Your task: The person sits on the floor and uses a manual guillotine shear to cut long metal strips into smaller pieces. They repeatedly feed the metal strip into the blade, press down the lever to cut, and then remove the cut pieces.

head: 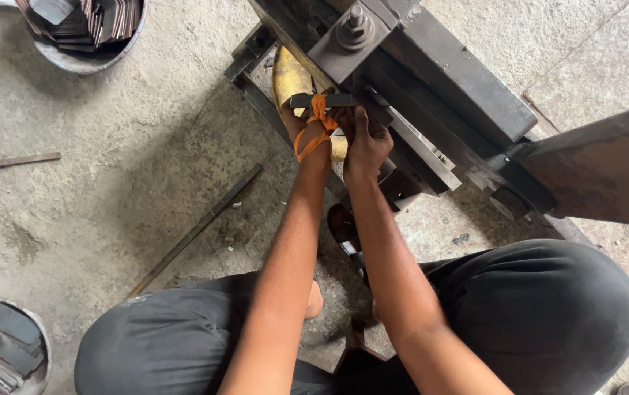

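Note:
Both my hands reach forward to a dark steel machine (439, 73) set on the floor. My left hand (307, 135), wrapped with an orange cloth strip, grips a small dark flat metal piece (325, 100) at the machine's edge. Beside it my right hand (364, 143) holds the same piece from the right, fingers curled around it. A yellow curved part (287, 73) of the machine lies just behind my left hand. My knees in dark trousers frame the bottom of the view.
A round metal tub (88, 62) filled with several flat metal pieces stands at top left, another tub (7, 344) at bottom left. A long thin metal bar (197, 227) and a shorter strip (11, 161) lie on the concrete floor. A rusty plate (607, 172) juts in at right.

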Tool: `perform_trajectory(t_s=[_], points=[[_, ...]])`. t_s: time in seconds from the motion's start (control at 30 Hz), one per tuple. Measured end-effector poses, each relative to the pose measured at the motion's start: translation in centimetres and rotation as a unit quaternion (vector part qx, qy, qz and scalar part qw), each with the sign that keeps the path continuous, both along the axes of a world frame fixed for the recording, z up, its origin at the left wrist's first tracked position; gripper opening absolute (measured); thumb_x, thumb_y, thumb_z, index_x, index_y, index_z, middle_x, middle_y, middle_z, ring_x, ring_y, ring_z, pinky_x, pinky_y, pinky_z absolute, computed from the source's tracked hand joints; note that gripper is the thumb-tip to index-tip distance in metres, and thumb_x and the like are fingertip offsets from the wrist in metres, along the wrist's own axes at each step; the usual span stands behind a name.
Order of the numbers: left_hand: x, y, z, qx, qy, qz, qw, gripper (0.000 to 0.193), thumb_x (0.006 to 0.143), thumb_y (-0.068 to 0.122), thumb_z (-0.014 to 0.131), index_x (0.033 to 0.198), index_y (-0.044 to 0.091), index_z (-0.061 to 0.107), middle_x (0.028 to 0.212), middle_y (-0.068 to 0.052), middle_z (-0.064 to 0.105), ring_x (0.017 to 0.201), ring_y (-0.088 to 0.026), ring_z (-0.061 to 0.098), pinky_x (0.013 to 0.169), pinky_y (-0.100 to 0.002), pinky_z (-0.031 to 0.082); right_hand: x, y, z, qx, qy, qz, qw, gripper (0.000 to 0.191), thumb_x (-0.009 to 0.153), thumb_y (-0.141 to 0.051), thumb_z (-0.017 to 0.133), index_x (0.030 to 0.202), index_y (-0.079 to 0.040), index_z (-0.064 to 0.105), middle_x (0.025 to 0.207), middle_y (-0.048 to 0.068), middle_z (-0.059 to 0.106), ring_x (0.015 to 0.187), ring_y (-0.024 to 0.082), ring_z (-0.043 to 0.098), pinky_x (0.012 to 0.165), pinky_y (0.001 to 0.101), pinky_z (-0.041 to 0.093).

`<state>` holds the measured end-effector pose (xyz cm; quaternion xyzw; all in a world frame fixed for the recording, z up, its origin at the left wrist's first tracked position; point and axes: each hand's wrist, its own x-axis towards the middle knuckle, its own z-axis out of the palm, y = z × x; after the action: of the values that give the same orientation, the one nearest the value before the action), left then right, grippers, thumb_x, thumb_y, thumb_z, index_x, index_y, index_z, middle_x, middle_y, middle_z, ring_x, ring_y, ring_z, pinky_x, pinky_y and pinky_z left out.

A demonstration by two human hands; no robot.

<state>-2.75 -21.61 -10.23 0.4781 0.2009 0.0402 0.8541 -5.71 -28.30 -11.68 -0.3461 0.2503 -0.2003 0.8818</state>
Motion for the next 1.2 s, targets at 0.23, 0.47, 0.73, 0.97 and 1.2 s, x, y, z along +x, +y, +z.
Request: perform_trajectory(t_s=[0.23,0.47,0.73,0.97,1.2], points=[[0.1,0.1,0.1,-0.009,-0.008,-0.007,1.000,0.071,0.097,-0.007,0.050,0.155,0.011,0.014,0.132,-0.024,0.057,0.110,-0.027,0.070,0.092,-0.037,0.064,-0.2,-0.1,0.8,0.023,0.000,0.008,1.000,0.016,0.099,-0.006,0.069,0.106,0.008,0.070,0.099,0.014,0.075,0.087,0.020,0.075,0.082,0.0323,0.065],[0.6,-0.1,-0.6,-0.003,-0.005,0.013,1.000,0.069,0.097,-0.012,0.045,0.156,0.010,0.016,0.131,-0.031,0.055,0.110,-0.033,0.068,0.089,-0.043,0.064,-0.3,0.1,1.7,0.009,-0.029,0.009,0.999,0.014,0.097,-0.002,0.071,0.109,0.006,0.070,0.103,0.012,0.074,0.089,0.019,0.073,0.082,0.0306,0.063],[0.3,0.2,-0.2,-0.054,-0.012,0.021,0.998,0.067,0.099,-0.011,0.042,0.156,0.013,0.016,0.129,-0.032,0.058,0.101,-0.038,0.071,0.086,-0.047,0.064,-0.3,0.3,1.6,0.001,0.009,0.012,1.000,0.017,0.096,-0.004,0.072,0.109,0.006,0.069,0.101,0.012,0.075,0.087,0.018,0.074,0.078,0.0293,0.064],[-0.2,1.6,0.3,-0.073,-0.054,0.016,0.996,0.057,0.097,-0.008,0.040,0.151,-0.002,0.026,0.129,-0.030,0.058,0.102,-0.039,0.072,0.088,-0.049,0.064,0.2,0.1,1.6,0.012,0.027,0.028,0.999,0.016,0.094,-0.003,0.074,0.108,0.005,0.070,0.101,0.011,0.075,0.086,0.016,0.073,0.076,0.0271,0.062],[-0.2,2.8,-0.1,-0.022,-0.033,0.019,0.999,0.044,0.100,-0.002,0.044,0.143,-0.008,0.036,0.128,-0.027,0.057,0.107,-0.037,0.071,0.090,-0.048,0.062,0.0,0.4,2.0,0.002,0.032,0.054,0.998,0.014,0.095,-0.004,0.075,0.106,0.003,0.070,0.097,0.009,0.074,0.081,0.014,0.071,0.073,0.0262,0.060]])
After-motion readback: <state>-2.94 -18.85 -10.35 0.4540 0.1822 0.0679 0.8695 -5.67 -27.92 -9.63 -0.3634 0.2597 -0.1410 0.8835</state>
